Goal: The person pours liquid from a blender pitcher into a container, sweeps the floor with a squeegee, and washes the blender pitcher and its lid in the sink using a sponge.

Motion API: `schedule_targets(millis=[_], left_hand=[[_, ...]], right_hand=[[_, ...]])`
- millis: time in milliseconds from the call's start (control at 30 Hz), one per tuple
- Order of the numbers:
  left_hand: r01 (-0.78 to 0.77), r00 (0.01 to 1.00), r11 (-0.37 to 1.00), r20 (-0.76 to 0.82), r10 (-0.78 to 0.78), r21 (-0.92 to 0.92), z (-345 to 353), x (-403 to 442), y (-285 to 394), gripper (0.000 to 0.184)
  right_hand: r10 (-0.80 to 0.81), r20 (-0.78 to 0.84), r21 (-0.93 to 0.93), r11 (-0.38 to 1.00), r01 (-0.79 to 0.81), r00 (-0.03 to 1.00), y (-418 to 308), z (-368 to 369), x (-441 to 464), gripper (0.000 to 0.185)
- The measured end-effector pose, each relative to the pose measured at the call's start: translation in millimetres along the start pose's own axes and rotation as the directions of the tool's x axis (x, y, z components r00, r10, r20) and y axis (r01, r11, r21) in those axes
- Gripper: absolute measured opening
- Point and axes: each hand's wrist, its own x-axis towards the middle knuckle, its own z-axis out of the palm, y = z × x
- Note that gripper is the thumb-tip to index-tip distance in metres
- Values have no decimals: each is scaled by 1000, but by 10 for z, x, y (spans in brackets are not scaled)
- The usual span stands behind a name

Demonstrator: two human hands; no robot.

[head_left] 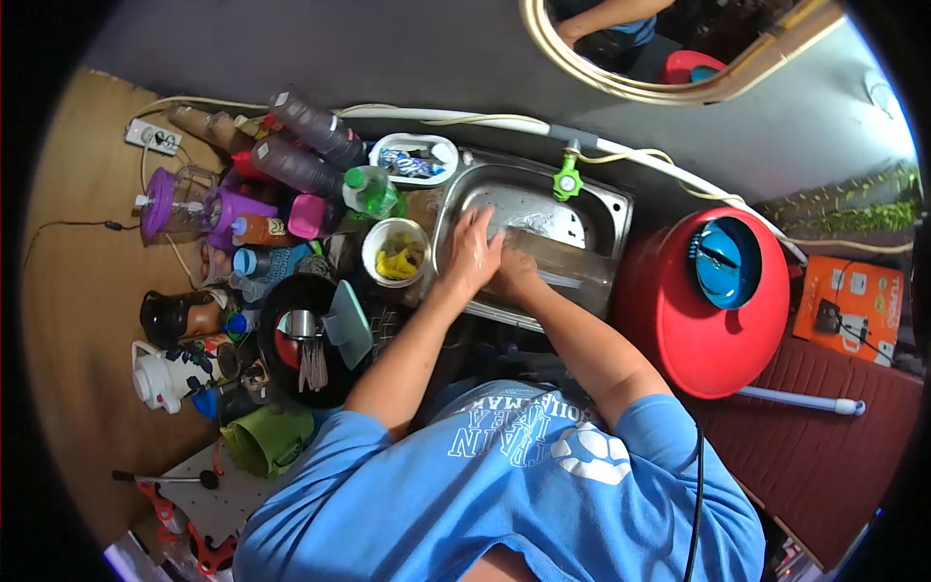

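My left hand (pixel 475 250) is over the left part of the metal sink (pixel 451 209), wet, its fingers extended and pointing up. Close beside it on the right, my right hand (pixel 516 272) is at the end of a long, clear brownish container (pixel 562 260) lying across the sink. The fingers of that hand are curled, and whether they grip the container is hidden. Behind the basin is a green tap (pixel 567 182). A white tub (pixel 396 252) with something yellow inside stands just left of the sink.
Left of the sink are a green bottle (pixel 373 192), a white tray (pixel 414 158), dark bottles (pixel 296 167), a purple blender (pixel 179 206) and a black basin (pixel 310 339). A large red drum (pixel 679 339) with a blue bowl (pixel 725 262) stands at the right.
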Motion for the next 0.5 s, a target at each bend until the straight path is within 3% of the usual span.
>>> schedule_targets(millis=[67, 133, 233, 300, 333, 367, 400, 467, 500], left_hand=[[65, 998, 996, -6, -64, 56, 17, -345, -126, 34], [172, 978, 985, 117, -173, 20, -150, -537, -163, 27], [151, 987, 985, 49, -155, 87, -435, -605, -339, 18], [163, 987, 969, -27, -161, 186, -672, -527, -487, 17], [256, 961, 905, 11, -277, 341, -846, -418, -462, 19], [345, 927, 864, 13, -375, 368, -919, -335, -568, 17], [418, 845, 773, 108, -524, 477, -986, -197, -674, 20], [451, 696, 632, 195, -691, 631, -960, -8, -920, 24], [453, 695, 634, 196, -691, 627, -892, 78, -1020, 24]], right_hand=[[73, 151, -198, 979, -43, 986, -159, -28, 43, 33], [119, 156, -270, 960, -74, 981, -318, 10, 75, 34], [163, 168, -409, 909, -82, 972, -467, -3, 97, 35], [138, 145, -395, 916, -70, 980, -532, -56, 34, 33], [117, 119, -375, 925, -65, 986, -551, -62, 24, 32], [117, 120, -376, 925, -64, 986, -547, -30, 59, 32], [115, 134, -356, 932, -61, 984, -529, 18, 111, 31], [117, 149, -341, 938, -60, 982, -518, 53, 124, 31], [58, 102, -340, 940, -20, 993, -514, 66, 100, 30]])
